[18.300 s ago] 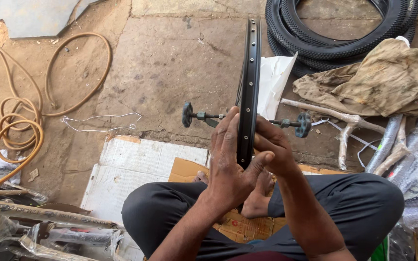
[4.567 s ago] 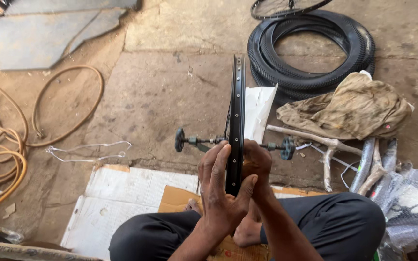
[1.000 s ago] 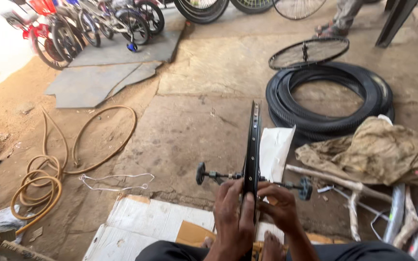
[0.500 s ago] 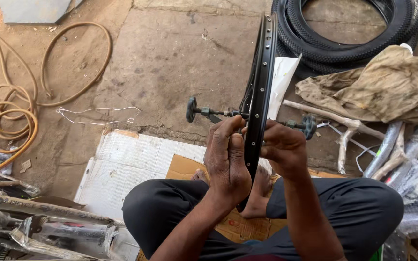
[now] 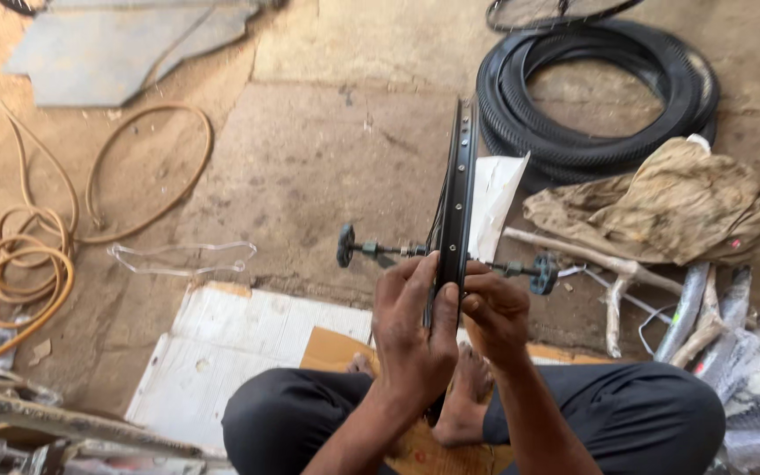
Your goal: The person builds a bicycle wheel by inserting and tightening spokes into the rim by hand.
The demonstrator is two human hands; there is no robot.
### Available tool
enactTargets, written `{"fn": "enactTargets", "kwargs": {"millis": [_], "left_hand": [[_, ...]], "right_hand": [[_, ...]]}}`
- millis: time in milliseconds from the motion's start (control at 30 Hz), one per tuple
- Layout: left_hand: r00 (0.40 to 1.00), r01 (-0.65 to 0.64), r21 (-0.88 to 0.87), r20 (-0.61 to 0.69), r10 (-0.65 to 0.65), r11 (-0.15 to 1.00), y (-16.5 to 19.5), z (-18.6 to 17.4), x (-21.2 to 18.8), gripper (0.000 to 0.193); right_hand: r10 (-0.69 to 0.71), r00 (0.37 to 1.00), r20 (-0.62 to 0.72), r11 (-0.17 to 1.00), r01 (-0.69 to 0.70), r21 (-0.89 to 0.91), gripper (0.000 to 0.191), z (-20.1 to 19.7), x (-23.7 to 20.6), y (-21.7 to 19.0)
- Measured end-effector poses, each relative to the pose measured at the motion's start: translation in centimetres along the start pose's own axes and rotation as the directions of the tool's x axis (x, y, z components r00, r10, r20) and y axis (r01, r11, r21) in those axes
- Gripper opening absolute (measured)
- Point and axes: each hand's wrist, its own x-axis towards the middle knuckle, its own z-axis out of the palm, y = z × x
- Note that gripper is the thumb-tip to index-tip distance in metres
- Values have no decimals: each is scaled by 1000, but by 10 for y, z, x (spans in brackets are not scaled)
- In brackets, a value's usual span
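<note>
Seated cross-legged on the floor, we hold a black wheel rim [image 5: 456,198] upright and edge-on, its long axis running straight away from us and its axle [image 5: 440,253] crossing left to right; our left hand [image 5: 412,327] wraps the rim's near edge in a closed grip, while our right hand [image 5: 496,312] pinches just beside it

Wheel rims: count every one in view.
2. One rim stands upright, held by the left hand and right hand. Another rim lies at the top edge, partly cut off.
</note>
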Motion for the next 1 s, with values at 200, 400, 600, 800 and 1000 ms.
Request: {"fn": "enactTargets", "kwargs": {"millis": [200, 400, 600, 800, 1000], "left_hand": [[999, -40, 50, 15, 39, 998, 1, 6, 0, 40], [1000, -28, 0, 11, 28, 1000, 4, 9, 1, 37], [1000, -22, 11, 22, 21, 1000, 8, 9, 5, 37], [997, 46, -4, 61, -46, 999, 5, 6, 6, 38], [994, 91, -88, 66, -85, 992, 3, 5, 9, 38]], "right_hand": [[134, 986, -99, 991, -134, 13, 36, -1, 6, 3], [507, 862, -11, 733, -437, -521, 30, -29, 37, -9], [553, 833, 8, 808, -534, -250, 33, -30, 37, -6], [191, 981, 34, 971, -194, 136, 25, -21, 12, -2], [61, 995, -85, 983, -45, 178, 19, -2, 2, 3]]}}
